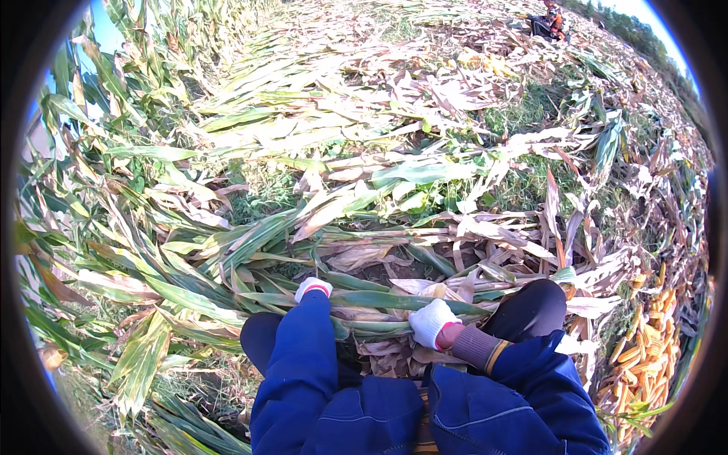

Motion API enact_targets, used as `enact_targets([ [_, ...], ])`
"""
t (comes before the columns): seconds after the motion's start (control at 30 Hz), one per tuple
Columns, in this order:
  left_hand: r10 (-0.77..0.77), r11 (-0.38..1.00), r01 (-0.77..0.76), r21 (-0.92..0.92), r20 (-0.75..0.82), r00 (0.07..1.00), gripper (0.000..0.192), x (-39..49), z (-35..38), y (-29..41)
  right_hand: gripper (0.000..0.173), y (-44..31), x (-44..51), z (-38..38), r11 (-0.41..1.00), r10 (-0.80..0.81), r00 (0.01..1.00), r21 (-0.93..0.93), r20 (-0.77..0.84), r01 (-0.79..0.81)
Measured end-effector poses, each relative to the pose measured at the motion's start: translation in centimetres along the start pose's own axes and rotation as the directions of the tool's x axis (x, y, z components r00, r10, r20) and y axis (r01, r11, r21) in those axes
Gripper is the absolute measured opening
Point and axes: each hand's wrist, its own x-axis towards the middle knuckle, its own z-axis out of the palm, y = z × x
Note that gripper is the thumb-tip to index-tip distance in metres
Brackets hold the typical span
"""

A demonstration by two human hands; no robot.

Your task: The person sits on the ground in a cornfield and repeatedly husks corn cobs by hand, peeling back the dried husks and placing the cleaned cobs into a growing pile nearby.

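Cut corn stalks with long green and dry leaves lie crosswise just in front of my body, over my lap. My left hand, in a white knit glove with a red cuff edge, is at the stalks near my left knee; its fingers are hidden, so its grip cannot be told. My right hand, gloved the same way, is closed around the stalks and leaves beside my right knee. Dry husks lie beneath, between my legs.
A pile of husked yellow corn ears lies at the right. Standing corn plants rise at the left. Flattened stalks cover the ground ahead. More ears lie farther off, and another person is at the far upper right.
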Motion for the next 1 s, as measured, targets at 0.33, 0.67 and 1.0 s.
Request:
enact_targets([
  [0.33, 0.278, 0.862, -0.343, 0.372, 0.219, 0.935, 0.052, 10.8, 5.4, -3.2, 0.028, 0.1, 0.1, 0.9, 0.998, -0.012, 0.999, 0.057, 0.042, 0.010],
  [0.67, 0.136, 0.278, -0.571, -0.772, -0.557, 0.819, 0.028, -1.1, -0.3, -0.5, 0.036, 0.6, 3.9, 3.8, 0.999, 0.015, 0.968, 0.047, 0.250, -0.027],
  [1.0, 0.458, 0.182, -0.791, -0.584, -0.661, 0.594, 0.022, -16.5, -4.9, 3.6, 0.040, 0.7, 6.3, 7.2, 1.000, -0.009, 0.959, 0.016, 0.285, 0.005],
])
